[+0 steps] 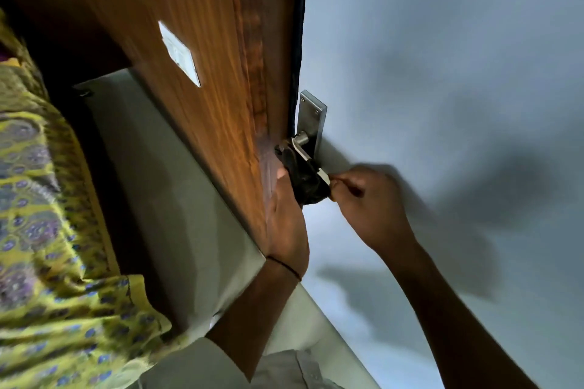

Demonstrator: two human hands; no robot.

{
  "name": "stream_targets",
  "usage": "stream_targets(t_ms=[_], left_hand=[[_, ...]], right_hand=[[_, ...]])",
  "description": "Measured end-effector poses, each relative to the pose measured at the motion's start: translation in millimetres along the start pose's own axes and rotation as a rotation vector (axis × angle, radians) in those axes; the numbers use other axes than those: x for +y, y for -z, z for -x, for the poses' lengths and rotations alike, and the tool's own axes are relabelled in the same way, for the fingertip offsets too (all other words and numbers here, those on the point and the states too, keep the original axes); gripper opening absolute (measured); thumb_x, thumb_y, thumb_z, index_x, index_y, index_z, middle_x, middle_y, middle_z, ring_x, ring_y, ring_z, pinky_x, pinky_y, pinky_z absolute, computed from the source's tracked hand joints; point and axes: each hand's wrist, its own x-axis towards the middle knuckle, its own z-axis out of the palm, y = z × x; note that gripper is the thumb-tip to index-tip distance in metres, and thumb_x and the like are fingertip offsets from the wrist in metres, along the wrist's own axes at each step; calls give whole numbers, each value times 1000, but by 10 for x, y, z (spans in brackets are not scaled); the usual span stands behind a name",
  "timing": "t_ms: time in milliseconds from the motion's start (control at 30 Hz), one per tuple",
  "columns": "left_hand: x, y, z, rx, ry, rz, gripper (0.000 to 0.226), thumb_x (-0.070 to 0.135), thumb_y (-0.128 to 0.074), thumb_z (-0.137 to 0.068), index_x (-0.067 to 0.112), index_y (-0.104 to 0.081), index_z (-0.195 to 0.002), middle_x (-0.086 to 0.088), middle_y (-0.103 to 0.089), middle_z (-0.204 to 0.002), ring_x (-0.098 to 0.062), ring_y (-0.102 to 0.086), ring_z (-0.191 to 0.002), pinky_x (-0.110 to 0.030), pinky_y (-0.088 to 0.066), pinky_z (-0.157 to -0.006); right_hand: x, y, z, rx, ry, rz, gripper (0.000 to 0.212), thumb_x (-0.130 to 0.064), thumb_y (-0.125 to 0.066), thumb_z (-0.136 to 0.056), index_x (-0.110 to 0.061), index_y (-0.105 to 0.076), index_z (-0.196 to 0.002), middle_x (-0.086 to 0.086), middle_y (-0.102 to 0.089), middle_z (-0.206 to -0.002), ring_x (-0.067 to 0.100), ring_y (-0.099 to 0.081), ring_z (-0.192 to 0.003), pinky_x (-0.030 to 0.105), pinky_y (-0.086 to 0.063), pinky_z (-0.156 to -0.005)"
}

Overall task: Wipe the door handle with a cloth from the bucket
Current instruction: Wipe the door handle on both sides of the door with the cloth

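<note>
Left hand [286, 218] presses a dark cloth [305, 181] around the door handle [308, 155], fingers closed on it. Right hand [363, 199] pinches the lever's free end just beyond the cloth — blurred. Advise steadying that end, sliding the cloth toward the backplate [311, 118] — bucket unseen.

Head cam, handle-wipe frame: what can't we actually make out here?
- Door handle lever: mostly covered by the dark cloth; only the end near the plate and a strip show.
- Left hand fingers: hidden behind the cloth, grip unclear.
- Right hand: motion-blurred; contact with the lever tip uncertain.
- Bucket: out of frame.
- White label on the door: too blurred to read.
</note>
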Motion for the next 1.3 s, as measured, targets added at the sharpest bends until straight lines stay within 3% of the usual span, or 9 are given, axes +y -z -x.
stream_targets(t_ms=[100,167,300,433,600,767,933,1100,1300], left_hand=[[25,-141,4,-45,-108,-81,47,55,-44,-93,31,-55,-133,-16,-55,-138,-34,-46,-135,-53,-33,-116],[103,-238,-98,23,-145,-183,44,40,-40,-102,18,-50,-138,-17,-59,-131,-31,-55,-124,-42,-41,-113],[302,-350,-312,177,-212,-429,29,31,-33,-105,10,-51,-113,-11,-61,-108,-31,-60,-109,-31,-42,-84],[627,-390,-468,131,-119,-793,35,30,-29,-105,7,-48,-123,-18,-59,-126,-37,-55,-117,-36,-40,-96],[1085,-559,-641,-27,-29,-1266,40,20,-34,-100,-2,-58,-123,-23,-59,-129,-38,-55,-121,-38,-43,-97],[766,-408,-661,117,44,-816,42,21,-33,-100,1,-58,-127,-23,-59,-132,-38,-58,-114,-39,-48,-99],[222,-482,-319,317,-156,-187,42,35,-31,-105,11,-50,-134,-10,-58,-132,-30,-52,-122,-40,-36,-113],[81,-468,-144,175,-292,-184,19,27,-32,-106,22,-45,-118,3,-59,-108,-15,-57,-101,-27,-46,-92],[405,-553,-421,270,-164,-735,32,24,-31,-104,1,-40,-124,-24,-58,-122,-38,-57,-115,-38,-41,-89]], right_hand=[[60,9,-4,-1,88,26,16,-13,-62,-87,-8,-73,-77,4,-61,-67,15,-52,-64,17,-40,-58],[91,24,-13,-10,132,62,14,-12,-63,-88,-9,-73,-78,0,-56,-66,11,-47,-66,9,-34,-58],[114,33,-27,-14,172,74,14,-12,-62,-89,-7,-73,-82,2,-57,-69,12,-48,-68,9,-33,-57],[126,-6,-25,14,176,43,17,-11,-59,-86,-1,-71,-78,9,-60,-68,17,-53,-63,31,-41,-58],[101,-19,-26,12,72,-39,14,-5,-62,-89,-7,-75,-84,2,-65,-68,10,-60,-63,19,-45,-60],[143,-47,-25,32,74,-40,15,-10,-63,-89,-5,-76,-87,-7,-56,-64,6,-53,-58,12,-34,-58],[170,-51,28,31,177,-38,15,-8,-59,-85,-7,-73,-80,7,-66,-76,22,-58,-73,29,-43,-67],[197,-34,13,24,174,-55,16,-3,-61,-88,-9,-76,-84,5,-67,-79,17,-59,-74,24,-45,-66],[223,-47,-22,34,178,-91,14,-7,-62,-86,-8,-74,-80,4,-63,-74,14,-55,-67,30,-44,-62]])
